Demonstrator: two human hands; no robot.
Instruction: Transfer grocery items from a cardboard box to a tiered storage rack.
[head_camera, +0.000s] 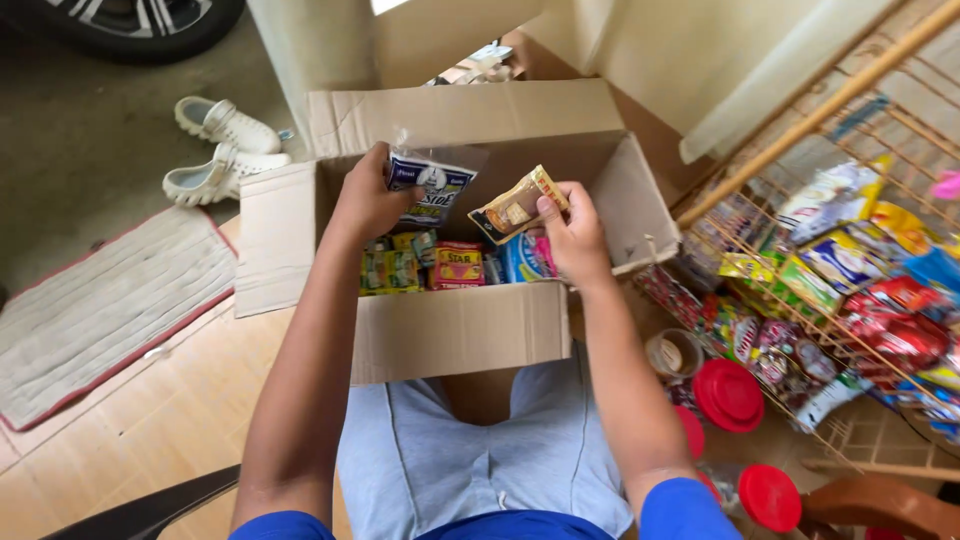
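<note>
An open cardboard box (455, 335) rests on my lap, filled with several colourful snack packets (455, 265). My left hand (368, 198) holds a blue and white packet (432, 185) above the box's left side. Above the middle of the box, my right hand (575, 238) grips a small brown and yellow packet (518, 205) by its lower edge. Both packets are lifted clear of the ones lying inside.
A wire rack (850, 260) hung with many snack packets stands at the right. Jars with red lids (730, 395) sit below it. A grey mat (95, 310) and white shoes (225, 150) lie on the floor at the left.
</note>
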